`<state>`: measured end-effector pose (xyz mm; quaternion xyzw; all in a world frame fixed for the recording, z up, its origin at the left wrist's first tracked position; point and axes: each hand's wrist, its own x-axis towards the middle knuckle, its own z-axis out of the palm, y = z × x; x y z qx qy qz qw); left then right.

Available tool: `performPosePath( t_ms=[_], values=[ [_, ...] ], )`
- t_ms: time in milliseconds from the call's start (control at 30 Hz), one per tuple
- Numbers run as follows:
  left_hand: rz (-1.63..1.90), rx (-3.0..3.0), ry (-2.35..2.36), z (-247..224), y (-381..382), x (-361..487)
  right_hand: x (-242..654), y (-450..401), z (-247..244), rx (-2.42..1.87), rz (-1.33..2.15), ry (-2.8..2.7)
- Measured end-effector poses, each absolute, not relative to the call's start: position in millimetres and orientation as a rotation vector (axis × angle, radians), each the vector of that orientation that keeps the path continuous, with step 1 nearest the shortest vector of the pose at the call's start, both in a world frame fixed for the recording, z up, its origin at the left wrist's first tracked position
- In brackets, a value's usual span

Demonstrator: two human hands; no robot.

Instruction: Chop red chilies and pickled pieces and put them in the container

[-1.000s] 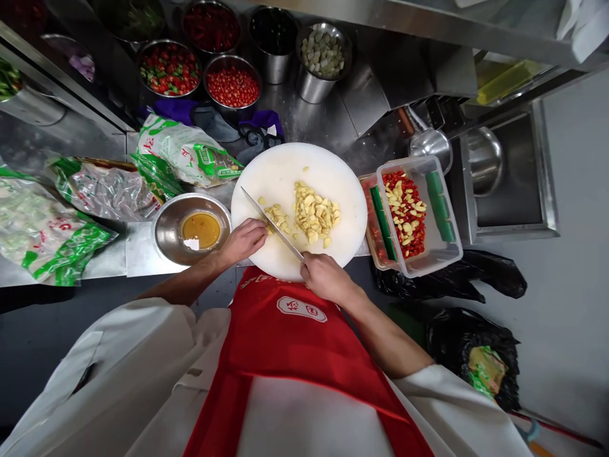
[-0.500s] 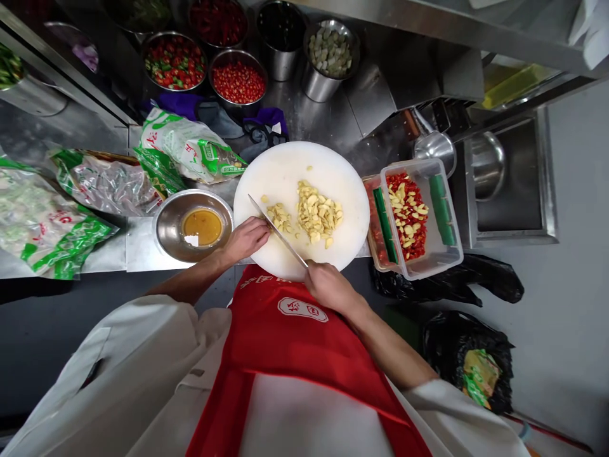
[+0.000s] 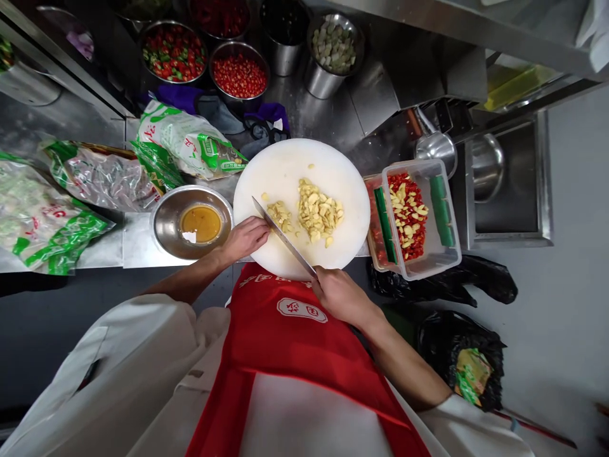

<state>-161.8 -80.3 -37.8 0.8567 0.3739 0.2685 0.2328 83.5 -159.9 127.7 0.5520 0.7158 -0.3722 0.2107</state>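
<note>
A round white cutting board (image 3: 340, 168) carries a large heap of sliced garlic (image 3: 318, 212) with a smaller group of slices to its left. My right hand (image 3: 342, 295) grips the handle of a knife (image 3: 290, 244), its blade lying diagonally across the board's lower left, tip pointing away from me. At the board's left edge my left hand (image 3: 248, 238) is closed, fingertips curled against the blade side. It pins a piece of garlic that the fingers mostly hide.
A steel bowl (image 3: 164, 231) of amber liquid stands left of the board, with plastic bags (image 3: 190, 139) beyond it. On the right sits a clear tub (image 3: 447, 254) of chopped red chilies and garlic slices. Metal pots (image 3: 240, 70) line the back. A sink (image 3: 514, 184) lies far right.
My right hand has moved slightly right and toward me, drawing the knife back along its length. My left hand has stayed almost in place. The view has shifted a little.
</note>
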Motion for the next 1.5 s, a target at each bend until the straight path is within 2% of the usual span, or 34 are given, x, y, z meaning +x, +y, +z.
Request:
performPosePath(
  t_ms=[167, 400, 633, 900, 1167, 1500],
  values=[
    [0.723, 2.389, 0.969, -35.2, -78.9, -163.8, 56.5, -138.4, 96.5, 1.599, -0.994, 1.967],
    [0.739, 2.356, 0.999, -38.3, -80.2, -164.4, 79.5, -151.1, 122.0, 1.542, -1.032, 2.009],
    [0.682, 2.396, 0.959, -38.7, -78.3, -166.3, 61.9, -141.4, 95.0, 1.593, -1.001, 1.985],
    [0.722, 2.451, 0.999, -38.7, -80.2, -165.3, 91.0, -161.1, 123.5, 1.570, -1.051, 2.037],
    [0.731, 2.472, 0.996, -41.1, -80.4, -164.6, 100.9, -162.8, 129.4, 1.577, -1.097, 2.031],
    [0.712, 2.535, 1.016, -36.4, -81.2, -164.8, 76.6, -151.2, 93.6, 1.582, -1.100, 1.981]
  ],
)
